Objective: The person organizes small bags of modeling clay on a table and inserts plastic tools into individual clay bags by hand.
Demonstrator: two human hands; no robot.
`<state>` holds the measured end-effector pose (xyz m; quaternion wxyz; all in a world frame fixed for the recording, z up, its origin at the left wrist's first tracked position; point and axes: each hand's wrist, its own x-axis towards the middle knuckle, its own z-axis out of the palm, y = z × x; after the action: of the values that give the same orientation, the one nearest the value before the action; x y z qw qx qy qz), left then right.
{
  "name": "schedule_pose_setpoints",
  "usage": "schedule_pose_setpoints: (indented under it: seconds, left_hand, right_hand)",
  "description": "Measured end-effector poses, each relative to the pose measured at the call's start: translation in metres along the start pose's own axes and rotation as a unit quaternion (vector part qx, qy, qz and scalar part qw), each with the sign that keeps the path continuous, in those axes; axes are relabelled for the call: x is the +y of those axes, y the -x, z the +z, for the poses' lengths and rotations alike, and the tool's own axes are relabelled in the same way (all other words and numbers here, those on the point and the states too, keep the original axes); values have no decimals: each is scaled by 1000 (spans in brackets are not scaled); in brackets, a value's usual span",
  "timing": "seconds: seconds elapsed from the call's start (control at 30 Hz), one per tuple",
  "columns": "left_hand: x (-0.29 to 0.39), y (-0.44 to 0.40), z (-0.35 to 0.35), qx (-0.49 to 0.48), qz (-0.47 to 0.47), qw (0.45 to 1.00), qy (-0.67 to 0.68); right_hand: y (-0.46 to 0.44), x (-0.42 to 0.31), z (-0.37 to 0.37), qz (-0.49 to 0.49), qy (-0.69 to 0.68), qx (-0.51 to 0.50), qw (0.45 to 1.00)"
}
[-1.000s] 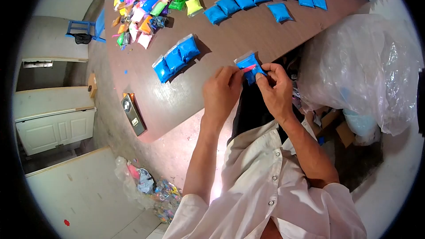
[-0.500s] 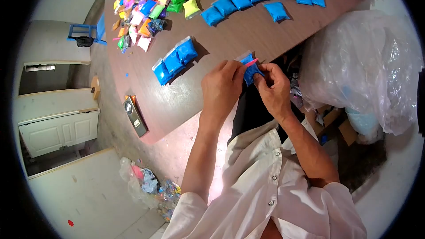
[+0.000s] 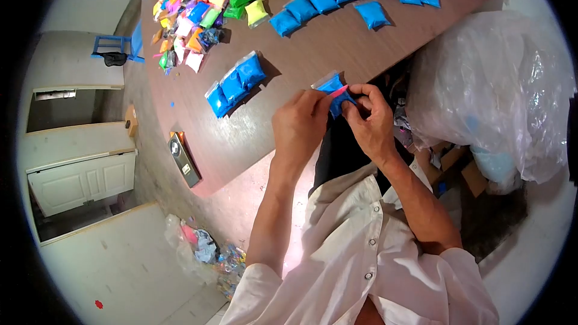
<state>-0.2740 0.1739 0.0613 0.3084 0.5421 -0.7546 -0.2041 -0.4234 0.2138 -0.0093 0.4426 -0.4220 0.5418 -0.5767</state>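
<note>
A small clear plastic bag filled with blue stuff [image 3: 332,86] is held over the table's near edge between my two hands. A thin pink stick [image 3: 339,91] lies across it. My left hand [image 3: 299,121] is closed, its fingertips pinching the stick's left end at the bag's side. My right hand [image 3: 371,121] grips the bag's right side, thumb on its front, index finger near the stick's far end. Part of the bag is hidden behind my fingers. To the left, three blue bags [image 3: 235,84] lie overlapping in a row.
On the brown table [image 3: 301,60], several more blue bags [image 3: 323,0] form a curved row, with one blue bag [image 3: 372,15] nearer. A heap of colourful bags [image 3: 208,6] covers the far left. A dark boxy object [image 3: 184,159] lies at the left edge. Clear plastic sacking [image 3: 487,90] bulges at right.
The bag in my hands has tipped slightly, showing more of its top. My right index finger has come closer to the pink stick's end. The view has shifted a little.
</note>
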Motion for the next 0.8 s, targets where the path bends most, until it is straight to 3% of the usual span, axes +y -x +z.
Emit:
schedule_pose_setpoints:
  seconds: [0.23,0.4,0.57,0.67,0.7,0.8]
  left_hand:
    - [-24,0,-6,63,-52,996,-35]
    - [-12,18,-3,76,-93,991,52]
    - [-9,20,-7,137,-41,989,23]
    - [-7,27,-1,95,11,995,35]
    - [-7,30,2,67,-32,996,48]
    - [-27,26,3,95,-17,995,-14]
  right_hand:
    - [0,-17,-7,-20,66,-35,997]
    - [-1,-2,-3,-162,140,-25,976]
    - [-1,-8,-5,-168,171,-45,970]
    - [-3,-10,-3,-160,172,-49,971]
    - [-3,-12,-3,-151,168,-46,973]
    - [-3,-15,-4,-141,203,-63,967]
